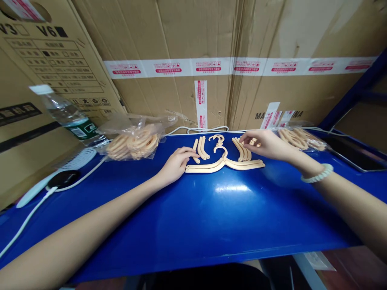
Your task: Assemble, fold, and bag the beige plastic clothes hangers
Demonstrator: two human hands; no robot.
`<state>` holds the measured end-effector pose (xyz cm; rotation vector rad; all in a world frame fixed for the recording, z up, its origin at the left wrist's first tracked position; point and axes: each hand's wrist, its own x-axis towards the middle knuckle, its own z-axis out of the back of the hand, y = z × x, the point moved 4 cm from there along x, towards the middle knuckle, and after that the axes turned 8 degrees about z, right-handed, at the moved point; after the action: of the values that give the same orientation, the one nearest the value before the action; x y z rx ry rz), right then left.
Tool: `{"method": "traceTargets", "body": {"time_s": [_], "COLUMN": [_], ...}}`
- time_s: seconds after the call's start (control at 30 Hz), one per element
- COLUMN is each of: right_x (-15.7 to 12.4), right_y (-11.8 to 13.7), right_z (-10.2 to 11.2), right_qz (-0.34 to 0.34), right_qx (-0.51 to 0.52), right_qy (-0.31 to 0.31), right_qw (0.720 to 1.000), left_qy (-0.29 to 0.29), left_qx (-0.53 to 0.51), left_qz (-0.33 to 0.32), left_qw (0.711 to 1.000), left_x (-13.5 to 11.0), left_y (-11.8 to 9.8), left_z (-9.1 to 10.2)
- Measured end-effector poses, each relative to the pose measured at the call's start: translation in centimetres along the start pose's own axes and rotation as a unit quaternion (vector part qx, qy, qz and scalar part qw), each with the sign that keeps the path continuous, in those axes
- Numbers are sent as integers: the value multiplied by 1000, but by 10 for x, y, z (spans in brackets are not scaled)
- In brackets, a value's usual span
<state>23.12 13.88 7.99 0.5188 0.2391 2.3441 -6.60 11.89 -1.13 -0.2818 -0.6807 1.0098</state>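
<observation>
A cream plastic hanger [225,164] lies flat on the blue table [211,209], its hook pointing away from me. Beside it lie loose curved cream pieces: a small group on the left [202,148], a hook piece [218,139] and a group on the right [242,150]. My left hand [177,163] rests on the table with its fingertips pinching a small cream piece next to the hanger's left arm. My right hand [263,144] hovers over the right group, its fingers pinched on a small cream piece.
A clear bag of cream parts [134,143] sits back left, another bag [298,138] back right. A water bottle [68,114] lies left, near a white fan [57,171] with a cable. Cardboard boxes [193,60] wall the back. A dark tablet [356,155] lies right.
</observation>
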Motion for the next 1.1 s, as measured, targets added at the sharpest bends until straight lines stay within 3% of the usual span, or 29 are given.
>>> {"method": "traceTargets", "body": {"time_s": [0.13, 0.3, 0.5, 0.67, 0.87, 0.93, 1.03, 1.1], "right_x": [34, 73, 95, 92, 65, 49, 17, -3], "right_y": [-5, -16, -25, -27, -14, -5, 11, 23], "right_z": [-20, -43, -55, -54, -34, -27, -26, -31], "right_qz": [80, 103, 112, 91, 39, 0, -76, -120], "right_qx": [-51, -63, -18, 36, 144, 247, 416, 473], "right_qy": [54, 139, 142, 63, -65, -119, -198, -221], "right_qw": [994, 983, 983, 993, 987, 962, 884, 845], "left_qy": [-1, 0, -16, -58, -127, -143, -143, -128], "left_qx": [-13, -17, -38, -64, -104, -143, -251, -303], "left_qz": [9, 19, 25, 33, 45, 45, 41, 49], "left_qw": [1000, 1000, 999, 996, 985, 978, 957, 943], "left_x": [1, 2, 5, 3, 1, 0, -4, -9], "left_y": [0, -1, -3, -5, -5, -11, -33, -53], "left_z": [0, 1, 2, 5, 17, 21, 23, 20]}}
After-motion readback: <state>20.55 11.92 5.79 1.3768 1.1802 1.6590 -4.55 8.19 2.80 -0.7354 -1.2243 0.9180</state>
